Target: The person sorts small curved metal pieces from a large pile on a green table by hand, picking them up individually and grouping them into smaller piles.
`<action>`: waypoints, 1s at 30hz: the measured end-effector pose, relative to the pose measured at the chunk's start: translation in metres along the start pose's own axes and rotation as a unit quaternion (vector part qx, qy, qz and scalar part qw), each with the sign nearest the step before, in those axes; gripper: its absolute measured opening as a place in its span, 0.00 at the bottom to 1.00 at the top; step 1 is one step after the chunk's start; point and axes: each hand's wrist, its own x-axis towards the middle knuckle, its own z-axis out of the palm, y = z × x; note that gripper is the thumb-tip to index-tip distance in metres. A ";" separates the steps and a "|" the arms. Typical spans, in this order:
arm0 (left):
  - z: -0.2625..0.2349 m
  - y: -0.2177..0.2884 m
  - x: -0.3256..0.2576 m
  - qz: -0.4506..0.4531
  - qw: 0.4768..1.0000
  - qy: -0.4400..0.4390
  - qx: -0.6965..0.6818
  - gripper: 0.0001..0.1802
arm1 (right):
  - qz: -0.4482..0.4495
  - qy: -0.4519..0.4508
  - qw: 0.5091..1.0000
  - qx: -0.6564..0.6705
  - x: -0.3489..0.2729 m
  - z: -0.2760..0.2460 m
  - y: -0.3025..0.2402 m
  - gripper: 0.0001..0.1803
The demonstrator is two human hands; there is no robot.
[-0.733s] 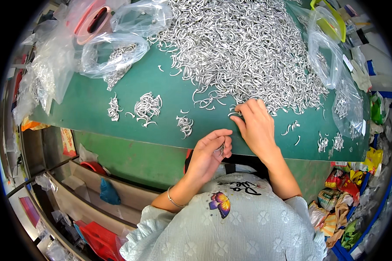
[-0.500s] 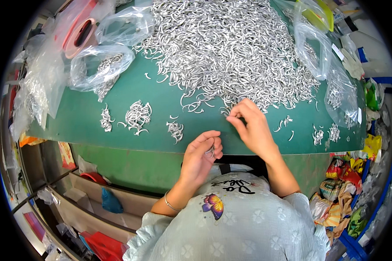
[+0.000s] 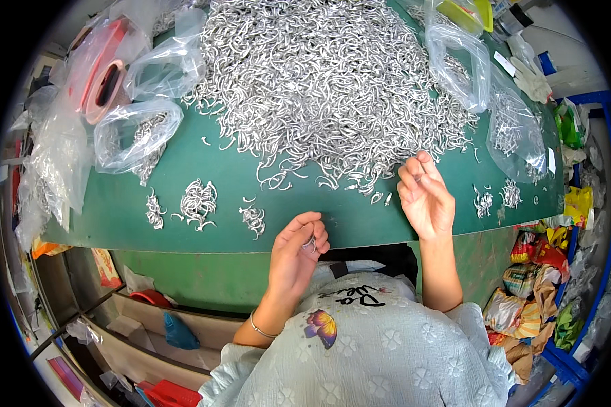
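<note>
Curved metal piece (image 3: pixel 309 244): at least one is in my left hand (image 3: pixel 291 256), with the fingers bent around it, above the near edge of the green table (image 3: pixel 370 227).
Its direction: I see only a thin arc; the fingers cover the rest, so I cannot tell where its long axis points.
Right hand (image 3: pixel 428 207): half curled, palm upward, near the front of the pile; if the fingertips pinch something, I cannot tell.
Left groups (image 3: pixel 198 205): three small heaps, set apart from the pile.
Right groups (image 3: pixel 510 195): two small heaps, near the table edge.
Big pile (image 3: pixel 319 95): beyond my hands; its pieces lie crosswise, without common direction.
Progress: few pieces are grouped and most are in the pile, so I judge that much remains.
Left bag (image 3: pixel 142 139): clear, open-mouthed, with similar pieces inside.
</note>
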 end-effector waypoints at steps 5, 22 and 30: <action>0.002 -0.001 0.001 0.008 1.000 0.000 0.008 0.11 | 0.032 0.173 0.894 -0.413 0.007 0.004 -0.007 0.08; 0.011 -0.002 0.001 -0.002 1.000 0.006 0.009 0.11 | -0.111 -0.053 0.558 -0.821 -0.017 0.018 0.007 0.09; 0.014 -0.001 0.003 -0.025 0.998 0.004 0.062 0.12 | -0.090 0.135 0.517 -0.841 0.002 0.025 0.002 0.08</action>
